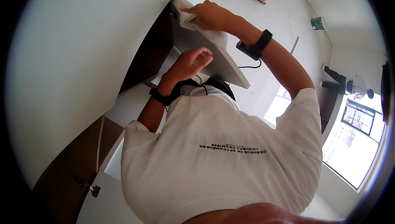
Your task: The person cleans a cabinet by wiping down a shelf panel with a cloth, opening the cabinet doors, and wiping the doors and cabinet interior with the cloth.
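Holding crumpled white cloth (186, 20) | right hand (212, 16) | at flat panel (227, 66)

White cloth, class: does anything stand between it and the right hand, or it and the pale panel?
Nothing visible does: the right hand holds the white cloth at one end of the pale panel; the left hand is apart from the cloth.

The window (349, 150) glares blown-out white, while fisheye distortion bends the black-cornered edges.
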Demonstrator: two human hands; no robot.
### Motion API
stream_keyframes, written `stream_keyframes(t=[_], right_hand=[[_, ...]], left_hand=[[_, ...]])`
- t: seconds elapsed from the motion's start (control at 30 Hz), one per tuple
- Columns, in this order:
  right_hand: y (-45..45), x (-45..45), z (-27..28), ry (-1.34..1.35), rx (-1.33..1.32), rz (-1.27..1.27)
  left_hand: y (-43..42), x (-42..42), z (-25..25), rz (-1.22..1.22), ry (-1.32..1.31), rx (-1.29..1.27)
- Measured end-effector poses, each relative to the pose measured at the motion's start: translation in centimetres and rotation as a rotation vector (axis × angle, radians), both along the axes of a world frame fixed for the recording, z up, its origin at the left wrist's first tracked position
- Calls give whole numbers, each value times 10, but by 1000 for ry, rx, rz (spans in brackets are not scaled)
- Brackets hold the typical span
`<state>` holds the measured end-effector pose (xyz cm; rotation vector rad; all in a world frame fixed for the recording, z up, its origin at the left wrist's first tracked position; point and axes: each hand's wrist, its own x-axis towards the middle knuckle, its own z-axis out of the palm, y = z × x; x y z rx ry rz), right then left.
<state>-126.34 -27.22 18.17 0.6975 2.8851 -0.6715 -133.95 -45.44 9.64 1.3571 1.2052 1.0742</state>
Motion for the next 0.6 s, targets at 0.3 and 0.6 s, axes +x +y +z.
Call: stream_keyframes(t=[0.3, 0.6], right_hand=[[11, -6, -19, 181, -12, -106], [-20, 61, -2, 159, -282, -182]], left_hand=[[28, -15, 16, 154, -6, 105], [34, -13, 23, -171, 90, 11]])
